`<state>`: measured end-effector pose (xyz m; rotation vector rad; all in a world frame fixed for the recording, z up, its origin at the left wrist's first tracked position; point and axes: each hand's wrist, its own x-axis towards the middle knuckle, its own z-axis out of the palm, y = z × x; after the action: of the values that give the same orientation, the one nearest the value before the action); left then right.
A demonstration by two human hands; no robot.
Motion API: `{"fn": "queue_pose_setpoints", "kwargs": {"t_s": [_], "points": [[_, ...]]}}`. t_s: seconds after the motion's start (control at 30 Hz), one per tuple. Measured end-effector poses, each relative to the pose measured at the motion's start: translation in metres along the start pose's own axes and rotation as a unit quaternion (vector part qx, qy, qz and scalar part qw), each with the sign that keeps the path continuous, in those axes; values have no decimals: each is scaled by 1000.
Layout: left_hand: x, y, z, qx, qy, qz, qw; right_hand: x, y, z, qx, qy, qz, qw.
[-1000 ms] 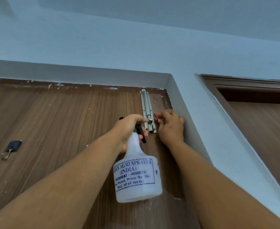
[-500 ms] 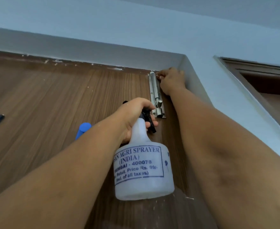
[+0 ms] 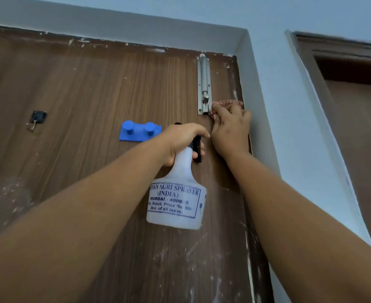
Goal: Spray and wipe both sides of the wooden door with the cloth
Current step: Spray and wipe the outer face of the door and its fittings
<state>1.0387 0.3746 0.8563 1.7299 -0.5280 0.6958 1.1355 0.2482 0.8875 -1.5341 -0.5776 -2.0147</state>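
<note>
Door fills most of the view, its wood grain running up and down, its top edge under a pale frame and its lower part cut off by the bottom of the picture; white specks and smears mark its surface, thickest low down and along the right edge. Wall stands to the right of the frame, and beyond it a second door shows only in part, cut by the right border. Both forearms reach up from the lower corners. Bottle, white and translucent with printed blue lettering, hangs upright with its long axis vertical, base down and neck up, in front of the door's right half; the left hand grips its neck, fingers curled round the black trigger, and the nozzle is hidden behind that hand, so its aim cannot be told. Right hand presses a reddish patterned cloth against the door near its right edge, just beside the foot of the bolt; fingers curl over the cloth, most of which is hidden under the hand. Bolt, silver, runs vertically up to the door's top. Blue peg rack sits left of the left hand, partly covered by the wrist. Small dark hook sits far left, blurred.
</note>
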Motion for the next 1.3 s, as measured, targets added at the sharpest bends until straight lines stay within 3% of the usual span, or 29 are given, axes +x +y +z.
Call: {"fn": "queue_pose_setpoints", "kwargs": {"t_s": [0.3, 0.6, 0.63, 0.7, 0.77, 0.83, 0.9, 1.0, 1.07, 1.1, 1.17, 1.23, 1.3], "points": [[-92, -83, 13, -1, 22, -82, 996, -99, 4, -30, 20, -4, -20, 1000], [-124, -78, -25, -50, 77, -29, 995, -135, -34, -36, 24, -12, 99, 995], [-126, -75, -31, -62, 81, -20, 995, -151, -45, -34, 15, -23, 55, 998], [-130, -68, -39, -65, 74, -16, 995, -190, -62, -31, 24, -88, -131, 987], [-132, -65, -43, -46, 58, -21, 997, -214, -60, -29, 45, -180, -304, 935], [-131, -65, -43, -23, 64, -26, 997, -201, -46, -30, 41, -212, -355, 910], [-130, -66, -43, 5, 78, -33, 996, -169, -37, -29, 10, -178, -282, 943], [-135, -74, -40, 23, 87, -36, 995, -115, -24, -34, -8, -83, -55, 995], [-137, -78, -39, 19, 93, -32, 995, -111, -32, -34, -4, -30, 76, 997], [-139, -80, -39, 16, 96, -35, 995, -124, -44, -35, -8, -31, 94, 995], [-143, -85, -42, 5, 101, -40, 994, -173, -67, -28, -5, -88, -46, 995], [-147, -91, -45, 25, 74, -49, 996, -224, -74, -29, 28, -193, -241, 951], [-153, -98, -50, 57, 43, -66, 995, -224, -56, -38, 41, -216, -305, 927]]}}
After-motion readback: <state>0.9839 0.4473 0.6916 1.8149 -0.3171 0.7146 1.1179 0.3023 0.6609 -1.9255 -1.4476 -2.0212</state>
